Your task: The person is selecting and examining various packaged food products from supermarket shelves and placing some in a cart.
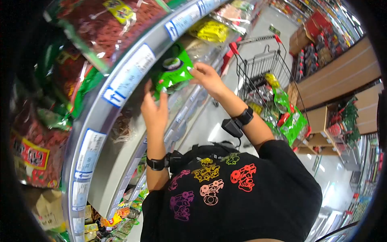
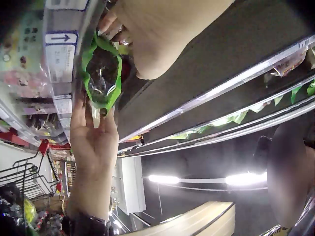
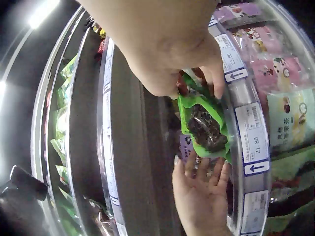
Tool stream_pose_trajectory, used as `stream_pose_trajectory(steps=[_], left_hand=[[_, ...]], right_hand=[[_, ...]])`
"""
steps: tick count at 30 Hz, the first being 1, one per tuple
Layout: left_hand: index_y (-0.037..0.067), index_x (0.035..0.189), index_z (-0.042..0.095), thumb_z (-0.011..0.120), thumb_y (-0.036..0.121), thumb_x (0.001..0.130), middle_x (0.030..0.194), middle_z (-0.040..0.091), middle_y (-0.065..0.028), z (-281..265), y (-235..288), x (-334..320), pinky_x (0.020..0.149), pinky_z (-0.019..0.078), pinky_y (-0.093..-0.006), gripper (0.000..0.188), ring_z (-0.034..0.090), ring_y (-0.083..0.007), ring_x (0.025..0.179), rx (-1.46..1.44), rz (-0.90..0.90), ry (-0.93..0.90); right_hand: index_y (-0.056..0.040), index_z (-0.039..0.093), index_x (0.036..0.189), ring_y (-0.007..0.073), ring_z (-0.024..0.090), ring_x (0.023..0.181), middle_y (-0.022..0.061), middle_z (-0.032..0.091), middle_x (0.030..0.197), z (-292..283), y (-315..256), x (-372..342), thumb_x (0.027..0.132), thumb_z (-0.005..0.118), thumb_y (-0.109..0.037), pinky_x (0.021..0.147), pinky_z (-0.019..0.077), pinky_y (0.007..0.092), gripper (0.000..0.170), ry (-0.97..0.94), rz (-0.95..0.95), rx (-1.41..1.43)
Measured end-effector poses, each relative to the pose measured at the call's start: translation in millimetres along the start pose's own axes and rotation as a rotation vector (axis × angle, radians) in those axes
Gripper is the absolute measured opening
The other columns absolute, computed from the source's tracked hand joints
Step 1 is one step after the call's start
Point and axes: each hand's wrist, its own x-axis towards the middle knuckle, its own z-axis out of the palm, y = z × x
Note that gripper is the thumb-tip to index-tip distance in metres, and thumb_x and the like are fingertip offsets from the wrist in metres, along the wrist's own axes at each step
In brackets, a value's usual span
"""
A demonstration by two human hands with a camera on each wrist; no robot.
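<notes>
One green packet (image 1: pixel 177 74) is at the upper centre of the head view, beside a shelf edge (image 1: pixel 86 111), between my hands: my right hand (image 1: pixel 211 82) pinches its right side, my left hand (image 1: pixel 155 113) touches its lower edge, fingers extended.

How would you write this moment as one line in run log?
left hand: holds green bag | right hand: holds green bag | bag: beside shelf edge | shopping cart: packages inside
</notes>
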Motion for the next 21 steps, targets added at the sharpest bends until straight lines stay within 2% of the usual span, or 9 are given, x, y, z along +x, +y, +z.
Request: stream_pose_trajectory(steps=[3, 4, 7, 8, 10, 12, 15, 18, 21], left_hand=[[-0.003, 0.116, 0.043, 0.053, 0.018, 0.081, 0.107, 0.052, -0.0228, -0.4, -9.4, -0.4, 0.083, 0.0386, -0.0344, 0.042, 0.052, -0.0307, 0.098, 0.047, -0.021, -0.019], [-0.002, 0.12, 0.039, 0.047, 0.021, 0.085, 0.099, 0.055, -0.0167, 0.5, -14.8, -0.9, 0.074, 0.0422, -0.0288, 0.043, 0.054, -0.0165, 0.082, 0.15, 0.016, -0.03], [0.0, 0.123, 0.035, 0.044, 0.025, 0.086, 0.116, 0.044, -0.0169, 2.2, -5.9, -9.2, 0.087, 0.0355, -0.0309, 0.046, 0.046, -0.02, 0.102, 0.06, 0.027, -0.017], [0.002, 0.126, 0.03, 0.043, 0.025, 0.086, 0.124, 0.037, -0.016, 0.7, -0.9, -12.8, 0.091, 0.0331, -0.0298, 0.048, 0.041, -0.0214, 0.109, -0.211, -0.098, -0.07], [0.003, 0.128, 0.026, 0.042, 0.026, 0.086, 0.125, 0.036, -0.0154, 4.5, 15.3, -19.5, 0.093, 0.032, -0.0294, 0.05, 0.039, -0.0219, 0.112, -0.405, -0.068, -0.016], [0.003, 0.128, 0.023, 0.042, 0.016, 0.084, 0.133, 0.025, -0.015, 8.9, 44.4, -29.3, 0.092, 0.0356, -0.035, 0.05, 0.041, -0.0283, 0.112, -0.393, -0.196, 0.035], [0.004, 0.129, 0.02, 0.043, 0.021, 0.084, 0.131, 0.024, -0.0211, 20.6, 74.7, -46.0, 0.087, 0.0413, -0.0439, 0.054, 0.045, -0.0381, 0.106, -0.778, -0.185, 0.09], [0.001, 0.129, 0.017, 0.043, 0.022, 0.083, 0.13, 0.027, -0.0223, 42.4, 103.0, -65.7, 0.086, 0.0412, -0.048, 0.057, 0.047, -0.0398, 0.103, -0.992, -0.279, 0.092], [0.0, 0.127, 0.022, 0.042, 0.02, 0.083, 0.127, 0.032, -0.0205, 79.0, 118.1, -84.7, 0.087, 0.0406, -0.0472, 0.053, 0.047, -0.035, 0.105, -1.108, -0.404, 0.049]], right_hand=[[-0.0076, 0.05, 0.084, 0.0107, 0.053, 0.074, 0.001, 0.053, 0.083, 0.4, 0.6, -3.2, 0.085, 0.049, -0.018, 0.066, 0.0492, 0.0297, 0.011, -0.108, 0.163, 0.378], [-0.0077, 0.049, 0.085, 0.013, 0.054, 0.077, 0.0018, 0.054, 0.085, -0.5, -4.3, -6.3, 0.086, 0.049, -0.018, 0.067, 0.0495, 0.0317, 0.011, -0.153, 0.165, 0.446], [-0.0079, 0.046, 0.085, 0.0225, 0.057, 0.089, 0.0061, 0.055, 0.096, -9.6, -6.8, -13.8, 0.086, 0.047, -0.017, 0.072, 0.0501, 0.0399, 0.009, -0.318, 0.152, 0.654], [-0.0084, 0.046, 0.085, 0.0213, 0.056, 0.089, 0.0057, 0.055, 0.097, -15.3, -8.4, -16.6, 0.086, 0.047, -0.018, 0.072, 0.0498, 0.0401, 0.01, -0.352, 0.152, 0.681], [-0.0093, 0.046, 0.086, 0.019, 0.055, 0.091, 0.0049, 0.054, 0.098, -29.0, -18.1, -22.9, 0.087, 0.046, -0.019, 0.073, 0.0492, 0.0405, 0.01, -0.42, 0.147, 0.739], [-0.0081, 0.046, 0.093, 0.0201, 0.054, 0.093, 0.0061, 0.053, 0.102, -45.7, -23.1, -30.7, 0.088, 0.045, -0.018, 0.074, 0.049, 0.0424, 0.011, -0.471, 0.172, 0.825], [-0.0057, 0.044, 0.102, 0.0204, 0.055, 0.093, 0.0075, 0.053, 0.102, -77.2, -32.5, -45.2, 0.088, 0.043, -0.015, 0.076, 0.0489, 0.0428, 0.017, -0.538, 0.207, 0.955], [-0.0079, 0.049, 0.094, 0.0188, 0.056, 0.086, 0.0051, 0.055, 0.097, -119.9, -43.1, -62.5, 0.086, 0.048, -0.017, 0.073, 0.0482, 0.0497, 0.012, -0.52, 0.25, 0.97], [-0.008, 0.049, 0.089, 0.0129, 0.055, 0.076, 0.0018, 0.055, 0.088, -166.0, -42.1, -86.9, 0.085, 0.049, -0.016, 0.065, 0.0486, 0.0336, 0.009, -0.427, 0.252, 0.938]])
